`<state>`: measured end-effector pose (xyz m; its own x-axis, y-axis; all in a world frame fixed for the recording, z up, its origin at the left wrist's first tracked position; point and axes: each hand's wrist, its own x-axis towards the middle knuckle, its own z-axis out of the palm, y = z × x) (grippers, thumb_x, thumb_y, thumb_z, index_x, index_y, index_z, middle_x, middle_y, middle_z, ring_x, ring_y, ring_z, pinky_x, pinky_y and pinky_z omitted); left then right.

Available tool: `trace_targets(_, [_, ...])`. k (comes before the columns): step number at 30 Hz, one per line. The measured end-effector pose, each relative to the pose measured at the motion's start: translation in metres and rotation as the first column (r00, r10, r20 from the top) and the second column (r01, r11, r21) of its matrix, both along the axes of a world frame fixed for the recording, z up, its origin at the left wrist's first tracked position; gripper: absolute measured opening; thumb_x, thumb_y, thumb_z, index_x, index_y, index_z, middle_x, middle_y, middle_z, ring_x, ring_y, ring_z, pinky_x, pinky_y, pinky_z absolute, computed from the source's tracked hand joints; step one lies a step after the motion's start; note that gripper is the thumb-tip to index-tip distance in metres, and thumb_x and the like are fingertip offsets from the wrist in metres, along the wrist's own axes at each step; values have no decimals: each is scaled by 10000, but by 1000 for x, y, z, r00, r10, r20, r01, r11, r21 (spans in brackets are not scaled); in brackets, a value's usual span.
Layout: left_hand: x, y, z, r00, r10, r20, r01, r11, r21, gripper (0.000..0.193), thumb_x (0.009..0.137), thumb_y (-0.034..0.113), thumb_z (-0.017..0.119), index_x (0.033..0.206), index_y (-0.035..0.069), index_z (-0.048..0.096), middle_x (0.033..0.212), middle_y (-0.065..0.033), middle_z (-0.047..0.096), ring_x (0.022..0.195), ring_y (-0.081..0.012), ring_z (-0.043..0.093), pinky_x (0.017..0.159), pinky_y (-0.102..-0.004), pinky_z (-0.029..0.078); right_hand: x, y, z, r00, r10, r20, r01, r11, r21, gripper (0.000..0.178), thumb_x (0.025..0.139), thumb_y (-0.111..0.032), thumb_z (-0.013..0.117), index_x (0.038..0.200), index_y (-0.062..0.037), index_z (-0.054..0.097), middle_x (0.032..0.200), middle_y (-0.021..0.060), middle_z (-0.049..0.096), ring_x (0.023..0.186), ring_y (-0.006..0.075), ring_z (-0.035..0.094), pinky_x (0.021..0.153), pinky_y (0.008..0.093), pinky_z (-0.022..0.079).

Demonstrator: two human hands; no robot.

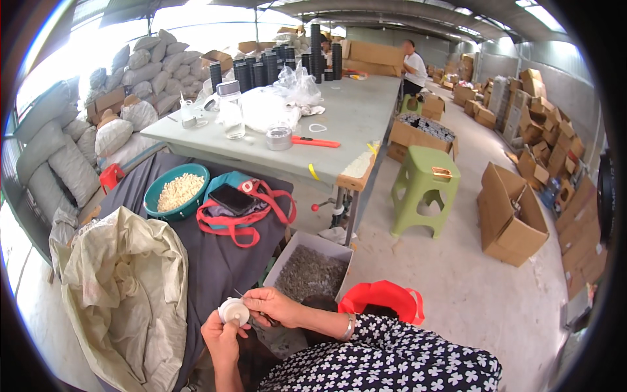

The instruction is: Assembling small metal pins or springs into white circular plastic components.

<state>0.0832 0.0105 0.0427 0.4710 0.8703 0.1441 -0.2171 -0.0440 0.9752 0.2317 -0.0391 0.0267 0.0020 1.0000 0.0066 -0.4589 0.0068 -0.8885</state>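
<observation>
Just on the near side of the white box [325,244] of dark grey bits [310,271], the left hand [223,337] had its grip closed on a white round plastic piece [234,311], the thumb lying over its face. The right hand [274,307], touching the piece's edge, had its fingers clamped on a slim tool [238,293]; only a thin tip showed clearly, so its exact kind could not be told. The likeliest trouble was a slip: the smooth, curved piece could turn under pressure, and with the left fingers so near, the tip might nick one. Because nothing visible propped the piece from below, a loosened pinch could drop it toward the lap or among the dark bits. Left of the box lay an open woven sack [127,304], and beyond that side a teal basin [151,202] of cream pieces [181,191]; a red bucket [418,307] stood just right of the box, where a stray elbow could knock it.
</observation>
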Motion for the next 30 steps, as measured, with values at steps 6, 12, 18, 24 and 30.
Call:
trace_targets(6, [-3,4,3,1000,-14,4,14,1000,0,214,743,-10,470,908,-75,591,754,-123,628,520,-144,588,410,-201,425,-1,8,-7,1000,22,-1,-22,1000,16,216,939,-242,485,910,-47,575,557,-38,467,428,35,425,385,177,292])
trace_targets(12, [6,7,16,999,-23,-48,25,999,36,239,750,-3,459,939,-81,582,753,-126,627,514,-146,584,405,-201,419,4,7,9,998,-54,-31,57,995,87,215,935,-257,492,856,-76,580,511,-46,461,379,30,402,340,181,263])
trace_targets(18, [2,8,-4,997,-3,80,7,998,-55,246,755,-4,452,956,-86,570,762,-153,630,486,-188,592,358,-222,432,-3,13,-4,998,-42,47,39,997,64,227,931,-220,486,801,-56,573,518,-29,466,398,44,421,345,199,304])
trace_targets(24, [9,8,-1,994,-77,80,82,994,-66,234,771,-24,484,975,-95,574,788,-157,641,530,-187,618,403,-211,463,4,6,1,989,-147,-18,148,984,98,163,916,-164,513,991,-24,550,652,3,534,433,40,423,370,188,320])
trace_targets(30, [4,3,3,1000,-9,29,11,996,-85,265,737,-20,453,963,-90,571,757,-149,628,502,-193,599,389,-227,451,-1,7,-3,997,-68,-35,70,996,59,137,918,-177,516,912,-45,552,579,-22,483,423,44,413,363,200,292])
